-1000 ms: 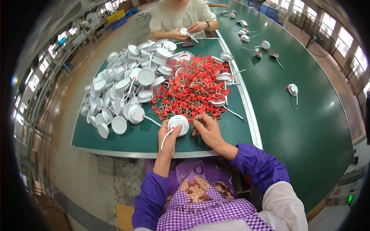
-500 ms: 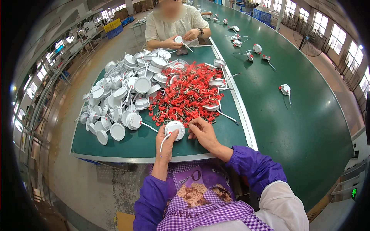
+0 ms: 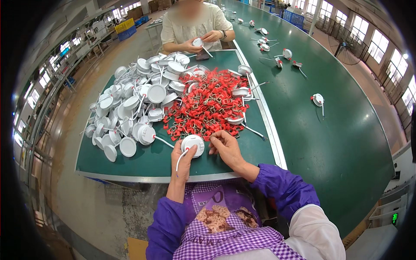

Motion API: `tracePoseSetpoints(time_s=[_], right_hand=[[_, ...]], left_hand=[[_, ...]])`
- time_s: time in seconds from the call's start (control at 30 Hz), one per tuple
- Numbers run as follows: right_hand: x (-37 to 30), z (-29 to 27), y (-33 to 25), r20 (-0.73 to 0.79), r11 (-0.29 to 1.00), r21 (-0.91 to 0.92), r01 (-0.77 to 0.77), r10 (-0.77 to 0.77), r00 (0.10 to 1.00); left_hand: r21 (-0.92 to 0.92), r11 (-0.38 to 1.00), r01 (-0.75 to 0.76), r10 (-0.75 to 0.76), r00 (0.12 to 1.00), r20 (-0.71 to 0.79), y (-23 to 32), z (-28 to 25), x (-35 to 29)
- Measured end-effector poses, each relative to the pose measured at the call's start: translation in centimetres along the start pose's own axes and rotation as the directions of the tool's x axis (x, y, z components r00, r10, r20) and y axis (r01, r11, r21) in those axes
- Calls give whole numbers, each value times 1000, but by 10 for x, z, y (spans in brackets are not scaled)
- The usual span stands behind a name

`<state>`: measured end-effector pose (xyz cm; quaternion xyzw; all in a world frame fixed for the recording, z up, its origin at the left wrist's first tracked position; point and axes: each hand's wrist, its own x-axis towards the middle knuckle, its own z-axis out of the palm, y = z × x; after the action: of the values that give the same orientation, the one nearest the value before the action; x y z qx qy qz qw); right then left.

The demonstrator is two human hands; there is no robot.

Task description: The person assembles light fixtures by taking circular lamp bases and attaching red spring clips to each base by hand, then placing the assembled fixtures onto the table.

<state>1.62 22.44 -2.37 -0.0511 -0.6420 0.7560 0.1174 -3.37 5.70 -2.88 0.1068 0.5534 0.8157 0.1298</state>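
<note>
Now, a round white fixture (image 3: 193, 145) sits in the left hand (image 3: 183, 162) above the near tabletop (image 3: 253, 158).
Head view: the left fingers pinch it; the right hand (image 3: 228, 150) curls just right, fingers bent, any grip unclear; red clips (image 3: 203, 106) lie beyond, other white fixtures (image 3: 156, 93) heaped left.

Purple oversleeves (image 3: 288, 188) go with a purple checked apron (image 3: 242, 242).

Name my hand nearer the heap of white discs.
Left. Your left hand, holding a white disc, is just right of the heap; your right hand is farther right, beyond that disc.
</note>
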Motion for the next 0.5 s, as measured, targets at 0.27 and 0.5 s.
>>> tracePoseSetpoints(time_s=[0.27,0.5], right_hand=[[-8,5,-22,-14,997,-62,49,-50,999],[-27,9,-49,30,919,-320,229,-231,972]], left_hand=[[-242,965,102,-106,994,-3,20,3,-42],[-199,980,8,-35,991,-130,24,20,-56]])
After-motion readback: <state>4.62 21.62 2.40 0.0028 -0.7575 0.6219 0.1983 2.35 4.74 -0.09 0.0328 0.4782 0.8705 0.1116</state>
